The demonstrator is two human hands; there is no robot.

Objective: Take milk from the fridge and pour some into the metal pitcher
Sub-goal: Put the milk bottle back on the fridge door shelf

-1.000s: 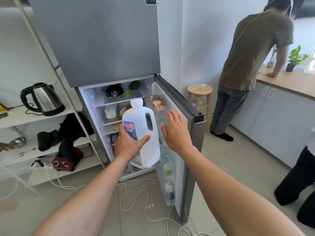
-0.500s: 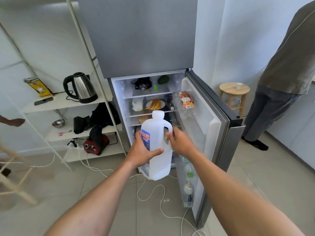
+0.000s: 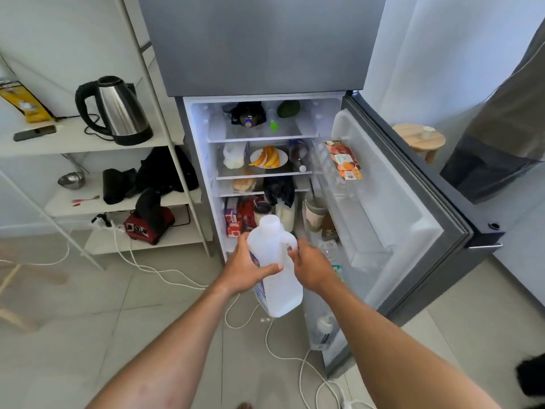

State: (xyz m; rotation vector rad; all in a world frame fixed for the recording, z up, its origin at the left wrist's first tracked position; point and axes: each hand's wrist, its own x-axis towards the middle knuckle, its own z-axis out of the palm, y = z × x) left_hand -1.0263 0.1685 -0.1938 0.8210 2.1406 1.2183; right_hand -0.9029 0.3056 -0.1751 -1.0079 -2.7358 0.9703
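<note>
Nearest me, both forearms rise from the bottom edge and converge on the milk jug (image 3: 280, 290), which hangs in the air over the tiled floor just in front of the open fridge (image 3: 259, 48). My left hand (image 3: 244, 270) wraps the jug's left side: the thumb lies across the near face and the fingers curl round over the blue and red label. My right hand (image 3: 312, 270) comes in from the right with the wrist turned inward, its fingers curled on the moulded handle; the back of the hand hides how far they pass through the loop. So both hands hold the jug, which is nearly upright with its white cap on and pointing away from me. Under it a white cable (image 3: 274, 343) loops across the floor. Just beyond, the fridge door (image 3: 413, 231) stands swung out to the right, with clear bottles (image 3: 323, 332) in its low bin and a juice carton (image 3: 343, 159) in an upper bin. Inside, red cartons (image 3: 234, 219) sit on the bottom level and a plate of cut fruit (image 3: 269, 157) on a middle shelf. To the left is a white shelf rack (image 3: 88, 143) carrying a steel kettle (image 3: 118, 110) above and a red appliance (image 3: 149, 227) below. Far right, a wooden stool (image 3: 418, 138) stands by the wall beside another person (image 3: 507, 113)
</note>
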